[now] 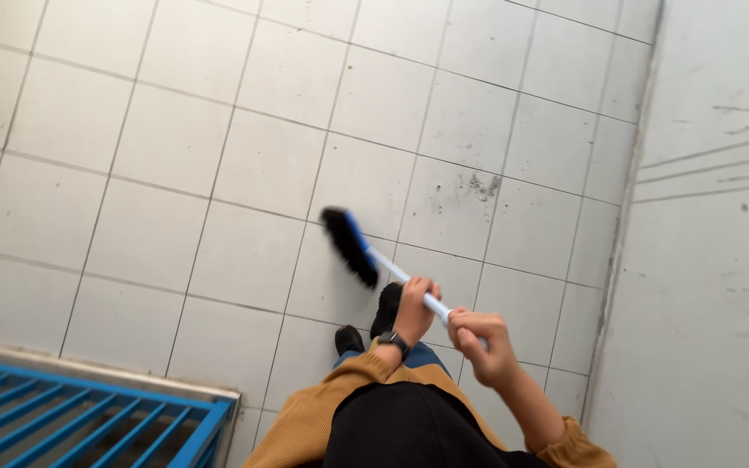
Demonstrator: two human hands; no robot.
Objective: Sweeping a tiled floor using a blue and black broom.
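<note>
Your left hand (415, 305) has a closed grip lower on the pale blue handle of the broom (366, 251); your right hand (483, 345) is clenched around its upper end; the black bristle head lies ahead of both grips, down on the white tiled floor (175, 147); a blue metal grate (62, 416) sits well apart at your left.

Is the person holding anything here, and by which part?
Yes: a broom, gripped by its pale handle. The left hand is lower on it, nearer the black bristles; the right hand is higher up.
</note>
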